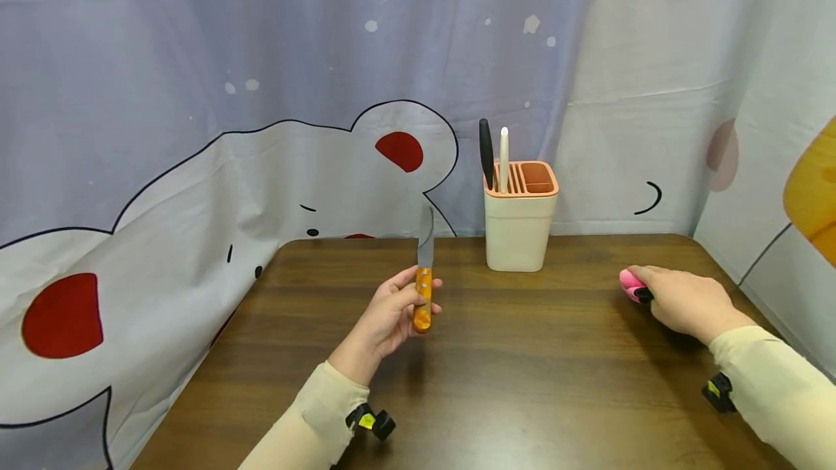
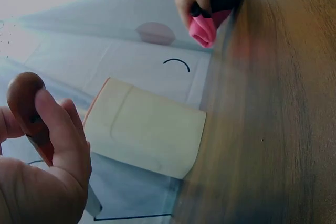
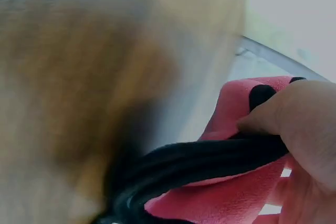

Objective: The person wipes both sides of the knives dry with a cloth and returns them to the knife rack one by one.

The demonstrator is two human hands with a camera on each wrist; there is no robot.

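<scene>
My left hand [image 1: 395, 310] holds a knife [image 1: 424, 299] by its orange-brown riveted handle, the blade pointing up and away above the table. In the left wrist view the thumb presses along the handle [image 2: 26, 103]. At the table's right side my right hand [image 1: 689, 299] grips a folded pink and black cloth [image 1: 632, 286]. The right wrist view shows the cloth [image 3: 226, 198] bunched between thumb and fingers, with a thick black edge hanging toward the table. Beyond the left hand stands a cream knife block [image 1: 519, 238] with an orange slotted top.
A black-handled knife [image 1: 486, 151] and a white-handled one [image 1: 503, 158] stand in the block's left slots. The brown wooden table [image 1: 509, 383] runs back to a printed curtain [image 1: 294, 56], which also hangs along the right side.
</scene>
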